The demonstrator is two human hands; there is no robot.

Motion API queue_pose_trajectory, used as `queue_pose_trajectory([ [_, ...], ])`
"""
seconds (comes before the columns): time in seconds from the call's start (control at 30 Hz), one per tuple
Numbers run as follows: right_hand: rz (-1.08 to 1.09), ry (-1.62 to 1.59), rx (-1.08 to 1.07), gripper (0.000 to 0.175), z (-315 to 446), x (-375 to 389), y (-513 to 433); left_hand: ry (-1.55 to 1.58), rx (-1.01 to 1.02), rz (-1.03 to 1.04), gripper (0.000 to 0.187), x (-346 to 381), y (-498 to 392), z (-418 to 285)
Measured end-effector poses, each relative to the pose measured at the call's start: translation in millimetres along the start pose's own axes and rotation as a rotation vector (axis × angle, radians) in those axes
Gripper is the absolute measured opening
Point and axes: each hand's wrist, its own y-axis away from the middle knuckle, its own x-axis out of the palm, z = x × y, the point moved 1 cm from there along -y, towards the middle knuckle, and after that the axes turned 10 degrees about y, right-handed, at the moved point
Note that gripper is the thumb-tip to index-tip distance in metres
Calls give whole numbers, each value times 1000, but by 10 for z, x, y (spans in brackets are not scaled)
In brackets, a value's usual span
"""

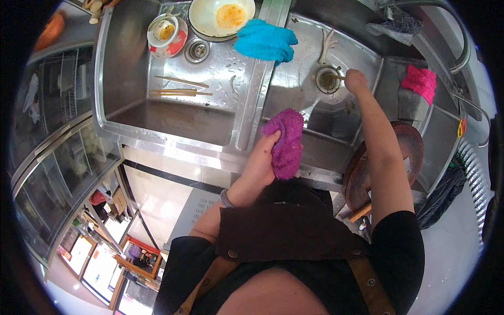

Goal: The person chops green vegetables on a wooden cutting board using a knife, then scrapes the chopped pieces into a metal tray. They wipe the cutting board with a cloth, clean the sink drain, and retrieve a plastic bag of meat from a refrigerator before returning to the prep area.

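My left hand (264,157) grips a folded purple cloth (289,145) above the front rim of the steel double sink. Over the right basin, my right hand (355,81) is closed on a thin stick (339,77), perhaps a chopstick, whose far end reaches into the drain strainer (328,80). The strainer holds dark debris. A chicken foot (326,46) lies just behind it. Across the divider at the back is draped a blue cloth (265,41).
Several chopsticks (181,93), a drain (197,50), stacked bowls (177,43) and a large enamel bowl (197,12) occupy the left basin. A pink cloth (419,83) and a round wooden board (352,177) are at the right. A faucet (464,47) arches at the right rear.
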Motion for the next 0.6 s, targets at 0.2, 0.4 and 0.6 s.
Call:
queue_pose_trajectory([
  [0.2, 401, 76, -253, 25, 0, 80, -13, 4, 4, 6, 36, -15, -16, 3],
  [0.4, 181, 67, -88, 28, 4, 51, 46, 0, -12, 8, 38, -40, -19, 13],
  [0.6, 88, 55, -24, 26, -72, 152, -16, -6, -27, 22, 37, -32, -20, 10],
])
